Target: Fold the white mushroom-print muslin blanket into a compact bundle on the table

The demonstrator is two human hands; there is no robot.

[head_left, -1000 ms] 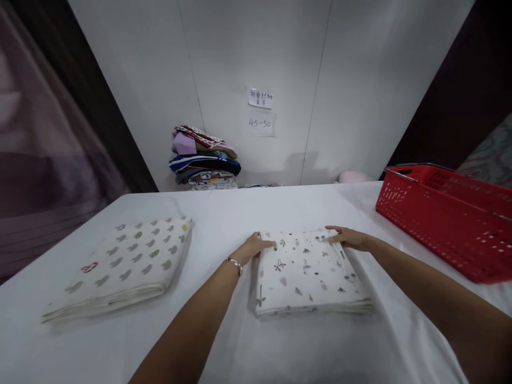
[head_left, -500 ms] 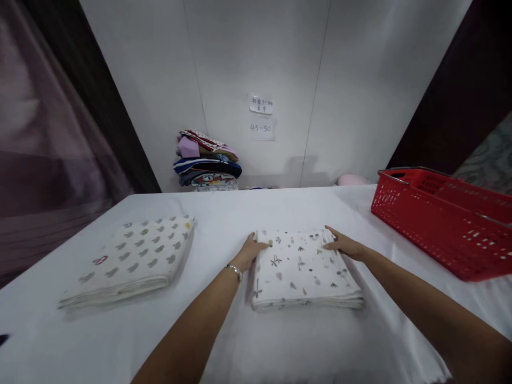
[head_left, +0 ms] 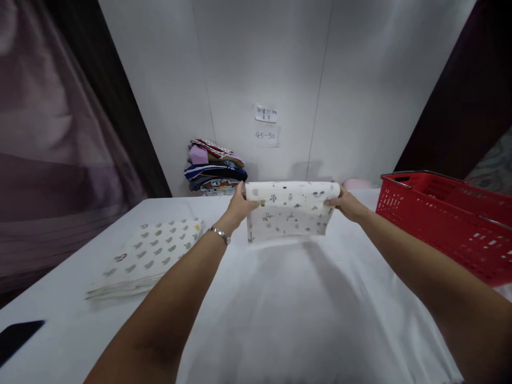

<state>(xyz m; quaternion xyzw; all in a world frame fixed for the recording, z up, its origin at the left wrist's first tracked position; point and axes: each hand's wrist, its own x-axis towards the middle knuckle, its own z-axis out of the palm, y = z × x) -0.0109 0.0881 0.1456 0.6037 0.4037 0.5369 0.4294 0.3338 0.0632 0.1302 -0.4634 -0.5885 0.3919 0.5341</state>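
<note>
A folded white cloth point(head_left: 290, 210) with small grey and green prints hangs above the table, lifted by its far edge. My left hand point(head_left: 240, 204) is closed on its left upper corner, thumb in front and fingers behind. At the right upper corner, my right hand point(head_left: 344, 204) grips the same cloth in a pinch. The cloth's lower edge hangs loose toward me. Left of my left arm, a second folded white cloth point(head_left: 160, 248) with rows of grey shapes lies flat on the table, partly hidden by the forearm.
On the right of the white-covered table point(head_left: 280, 320) stands a red plastic basket point(head_left: 436, 224) with metal handles. A pile of folded clothes point(head_left: 216, 170) sits behind the far edge, by the wall. A dark flat object point(head_left: 20, 338) lies at the near left.
The printed cloth has gone from lying flat on the table to being held up by both hands, raised and moved away from me. More of the dark object shows at the left.
</note>
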